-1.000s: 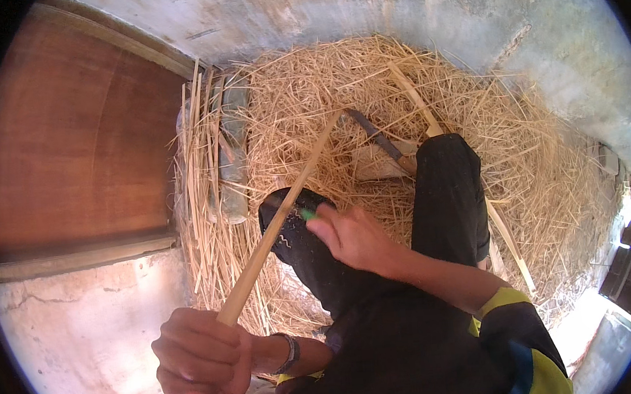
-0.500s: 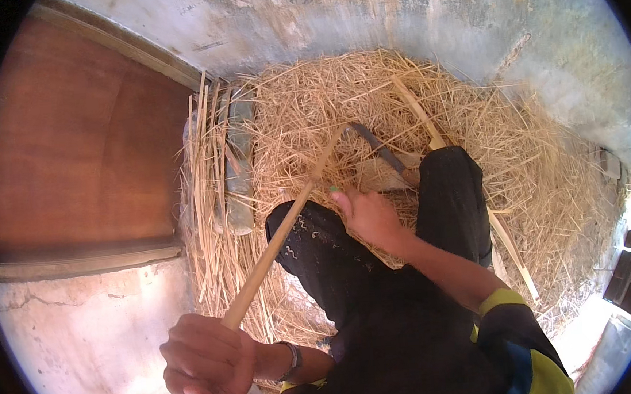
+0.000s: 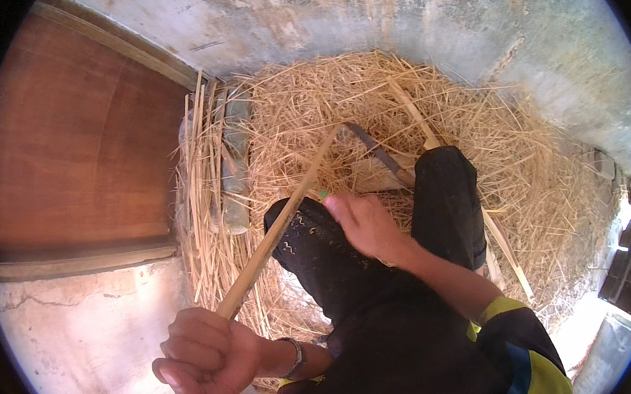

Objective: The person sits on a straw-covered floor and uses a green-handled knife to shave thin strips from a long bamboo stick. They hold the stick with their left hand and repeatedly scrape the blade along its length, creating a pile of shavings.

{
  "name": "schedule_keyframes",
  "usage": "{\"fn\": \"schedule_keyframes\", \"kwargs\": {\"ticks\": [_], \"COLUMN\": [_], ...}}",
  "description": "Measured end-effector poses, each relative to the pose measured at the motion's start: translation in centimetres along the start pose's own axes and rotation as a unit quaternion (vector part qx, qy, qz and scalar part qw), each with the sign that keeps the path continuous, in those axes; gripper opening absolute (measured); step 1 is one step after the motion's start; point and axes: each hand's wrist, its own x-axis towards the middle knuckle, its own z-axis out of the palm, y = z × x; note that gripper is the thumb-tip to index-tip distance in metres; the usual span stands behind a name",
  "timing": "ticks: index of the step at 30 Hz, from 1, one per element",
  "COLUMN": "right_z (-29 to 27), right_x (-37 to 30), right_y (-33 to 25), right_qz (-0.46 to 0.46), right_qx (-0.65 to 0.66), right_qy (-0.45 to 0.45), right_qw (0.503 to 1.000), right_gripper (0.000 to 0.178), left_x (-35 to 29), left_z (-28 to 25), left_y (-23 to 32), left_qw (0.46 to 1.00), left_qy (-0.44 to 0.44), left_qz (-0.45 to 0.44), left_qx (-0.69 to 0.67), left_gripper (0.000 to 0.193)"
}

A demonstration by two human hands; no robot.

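Note:
My left hand is closed round the lower end of a long pale strip, of bamboo or wood. The strip slants up to the right over my left knee, its far tip beside the end of a dark curved blade. That blade lies over the straw by my right knee, its brown lower end partly hidden by my leg. My right hand is closed over my left thigh, close to the strip. A small green bit shows at its thumb; whatever else it grips is hidden.
Loose straw and shavings cover the ground up to the stained wall. Several thin strips lie bundled on the left, beside a brown panel. Another pale strip lies beyond my right knee, and one to its right.
My left hand has drawn slightly left and down, and the strip has shifted with it. My right hand has moved a little left. The blade stays by the right knee.

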Motion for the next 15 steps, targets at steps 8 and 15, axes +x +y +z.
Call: {"fn": "schedule_keyframes", "kwargs": {"ticks": [8, 15], "right_z": [2.2, 2.4], "right_x": [-1.7, -1.3], "right_y": [0.3, -1.0], "right_qz": [-0.007, -0.027], "right_qx": [-0.079, -0.076], "right_qy": [-0.008, -0.018], "right_qw": [0.997, 0.997], "right_gripper": [0.043, 0.039], "left_x": [-0.9, -1.1], "left_z": [1.5, 2.5], "left_y": [-0.2, 0.0], "left_qw": [0.965, 0.961], "left_qy": [0.223, 0.247], "left_qz": [0.036, 0.029], "left_qx": [0.133, 0.123], "left_gripper": [0.033, 0.035]}}
